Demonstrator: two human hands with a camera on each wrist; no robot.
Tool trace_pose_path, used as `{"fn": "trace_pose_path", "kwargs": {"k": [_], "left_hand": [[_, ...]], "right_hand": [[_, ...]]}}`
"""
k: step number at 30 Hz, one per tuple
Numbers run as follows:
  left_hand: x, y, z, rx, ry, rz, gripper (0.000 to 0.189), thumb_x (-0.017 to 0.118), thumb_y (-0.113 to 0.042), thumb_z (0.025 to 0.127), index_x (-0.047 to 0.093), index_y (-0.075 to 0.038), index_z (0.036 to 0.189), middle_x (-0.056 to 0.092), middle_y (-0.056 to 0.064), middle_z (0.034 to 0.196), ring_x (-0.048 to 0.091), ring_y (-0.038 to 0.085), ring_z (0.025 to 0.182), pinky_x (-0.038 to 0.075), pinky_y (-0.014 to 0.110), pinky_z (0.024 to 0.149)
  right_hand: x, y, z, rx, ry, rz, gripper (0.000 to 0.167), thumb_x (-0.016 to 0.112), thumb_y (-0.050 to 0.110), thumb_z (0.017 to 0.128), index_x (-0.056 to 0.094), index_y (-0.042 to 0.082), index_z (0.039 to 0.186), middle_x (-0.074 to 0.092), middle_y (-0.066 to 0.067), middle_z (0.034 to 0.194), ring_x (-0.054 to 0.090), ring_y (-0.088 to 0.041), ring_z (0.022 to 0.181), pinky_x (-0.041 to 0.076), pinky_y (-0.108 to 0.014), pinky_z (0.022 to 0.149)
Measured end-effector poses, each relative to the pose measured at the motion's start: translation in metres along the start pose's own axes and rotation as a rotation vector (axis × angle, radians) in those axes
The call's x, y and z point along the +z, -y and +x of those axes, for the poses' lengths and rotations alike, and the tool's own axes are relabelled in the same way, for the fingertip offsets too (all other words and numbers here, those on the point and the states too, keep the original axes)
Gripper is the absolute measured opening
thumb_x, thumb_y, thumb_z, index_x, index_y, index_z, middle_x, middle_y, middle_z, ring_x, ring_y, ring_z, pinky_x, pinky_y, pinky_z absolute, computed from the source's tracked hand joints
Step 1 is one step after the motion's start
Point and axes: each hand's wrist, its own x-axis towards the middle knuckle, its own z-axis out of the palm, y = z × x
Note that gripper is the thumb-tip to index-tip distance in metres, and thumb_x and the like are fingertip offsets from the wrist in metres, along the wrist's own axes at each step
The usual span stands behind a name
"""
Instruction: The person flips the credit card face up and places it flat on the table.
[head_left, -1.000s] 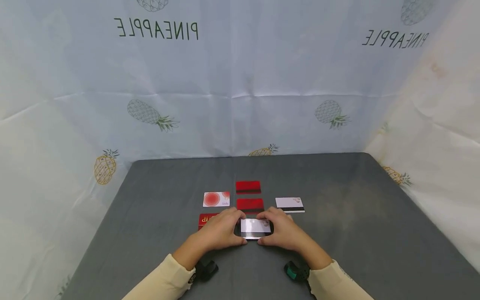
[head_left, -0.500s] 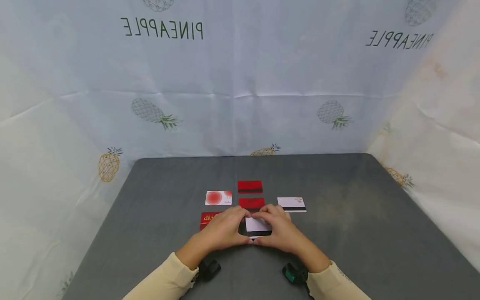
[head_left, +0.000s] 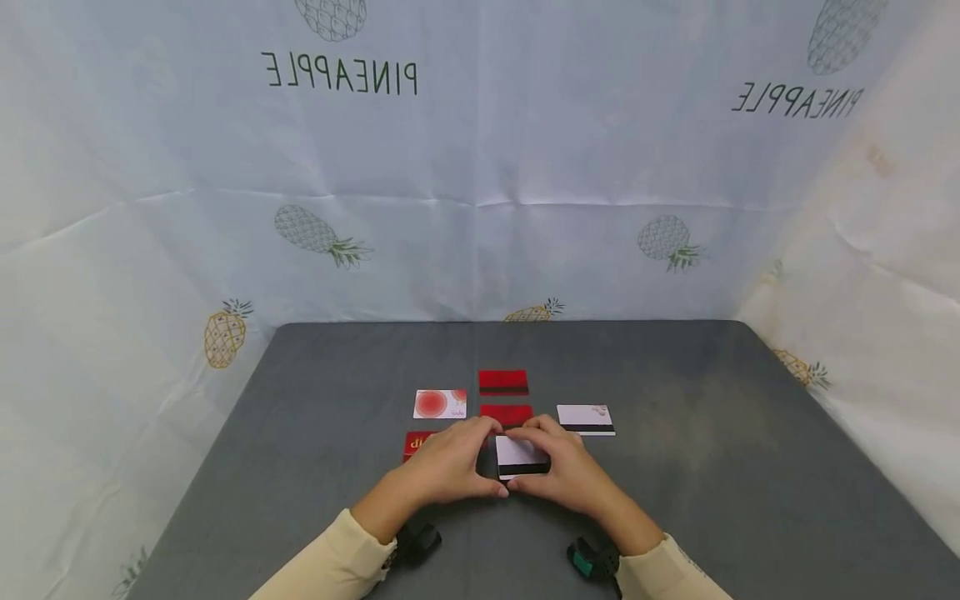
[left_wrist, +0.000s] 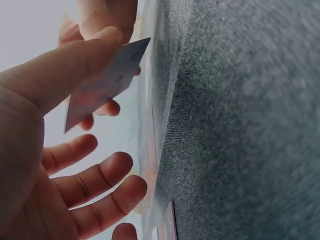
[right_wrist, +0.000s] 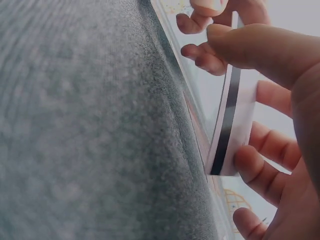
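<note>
Head view, white card (head_left: 521, 452) in right hand (head_left: 568, 468), perhaps touching left hand (head_left: 450, 463).

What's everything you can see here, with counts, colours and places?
Held card: one, white with black stripe, front centre
White striped card: one, white with black stripe, right side
Red striped cards: two, red with dark stripe, back centre
Circle-print card: one, white with red circle, left side
Lettered card: one, red with gold lettering, front left, partly hidden
Tabletop: one, dark grey, under the cards
Printed cloth: count unclear, whitish with pineapples, behind the tabletop
Wrist devices: two, mostly black, at the wrists
Sleeves: two, cream, bottom edge
Left hand: one, bare, at the held card's left end
Right hand: one, bare, gripping the held card
</note>
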Motion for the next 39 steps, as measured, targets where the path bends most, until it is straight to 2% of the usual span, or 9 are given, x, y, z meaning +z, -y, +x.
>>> {"fn": "trace_pose_path", "kwargs": {"k": [5, 9, 12, 21, 29, 34, 39], "left_hand": [[0.0008, 0.0004, -0.0020, -0.007, 0.012, 0.009, 0.070, 0.082, -0.054, 0.073, 0.051, -0.021, 0.126, 0.059, -0.009, 0.104, 0.056, 0.007, 0.093, 0.052, 0.031, 0.076], [0.0015, 0.0007, -0.0018, -0.008, 0.020, 0.012, 0.070, 0.081, -0.054, 0.073, 0.051, -0.021, 0.128, 0.060, -0.007, 0.106, 0.056, 0.009, 0.095, 0.053, 0.033, 0.079], [0.0020, 0.0010, -0.0015, -0.011, 0.033, 0.012, 0.070, 0.081, -0.054, 0.074, 0.051, -0.021, 0.128, 0.060, -0.006, 0.107, 0.056, 0.009, 0.095, 0.053, 0.033, 0.079], [0.0025, 0.0003, 0.0002, -0.024, 0.065, 0.012, 0.072, 0.081, -0.053, 0.075, 0.053, -0.018, 0.131, 0.061, -0.006, 0.108, 0.056, 0.009, 0.095, 0.053, 0.034, 0.081], [0.0036, 0.0001, 0.0001, -0.009, 0.050, 0.033, 0.071, 0.081, -0.049, 0.075, 0.054, -0.018, 0.133, 0.062, -0.004, 0.111, 0.057, 0.010, 0.098, 0.053, 0.035, 0.084], [0.0058, 0.0003, 0.0000, -0.015, 0.051, 0.039, 0.071, 0.082, -0.049, 0.075, 0.053, -0.019, 0.133, 0.061, -0.006, 0.108, 0.056, 0.009, 0.095, 0.053, 0.035, 0.082], [0.0065, -0.0010, -0.0008, -0.037, 0.055, 0.025, 0.069, 0.080, -0.049, 0.077, 0.051, -0.021, 0.133, 0.060, -0.007, 0.109, 0.054, 0.008, 0.093, 0.052, 0.033, 0.080]], "right_hand": [[-0.0001, 0.0001, -0.0003, -0.021, -0.033, 0.036, 0.058, 0.086, 0.040, 0.073, 0.064, 0.029, 0.126, 0.058, 0.015, 0.115, 0.055, -0.006, 0.094, 0.037, -0.040, 0.083], [-0.0011, 0.0002, 0.0009, -0.077, -0.070, 0.072, 0.057, 0.086, 0.034, 0.074, 0.063, 0.023, 0.125, 0.061, 0.013, 0.114, 0.057, -0.010, 0.090, 0.047, -0.037, 0.082], [-0.0017, 0.0001, 0.0010, -0.083, -0.066, 0.117, 0.056, 0.086, 0.029, 0.075, 0.062, 0.017, 0.124, 0.061, 0.011, 0.113, 0.060, -0.012, 0.091, 0.053, -0.035, 0.083], [-0.0026, 0.0004, -0.0015, -0.030, -0.014, 0.269, 0.056, 0.084, 0.024, 0.078, 0.058, 0.018, 0.127, 0.063, -0.003, 0.119, 0.065, -0.016, 0.102, 0.052, -0.039, 0.094], [-0.0034, 0.0014, -0.0004, -0.033, 0.008, 0.384, 0.057, 0.084, 0.018, 0.078, 0.057, 0.015, 0.128, 0.062, -0.002, 0.122, 0.066, -0.013, 0.105, 0.053, -0.035, 0.093], [-0.0022, 0.0008, -0.0020, -0.008, 0.039, 0.447, 0.056, 0.082, 0.018, 0.081, 0.055, 0.014, 0.129, 0.061, -0.006, 0.127, 0.067, -0.016, 0.106, 0.053, -0.033, 0.093], [-0.0018, 0.0011, -0.0017, -0.012, 0.023, 0.492, 0.057, 0.081, 0.012, 0.081, 0.054, 0.008, 0.131, 0.060, -0.013, 0.127, 0.067, -0.019, 0.107, 0.053, -0.030, 0.093]]}}
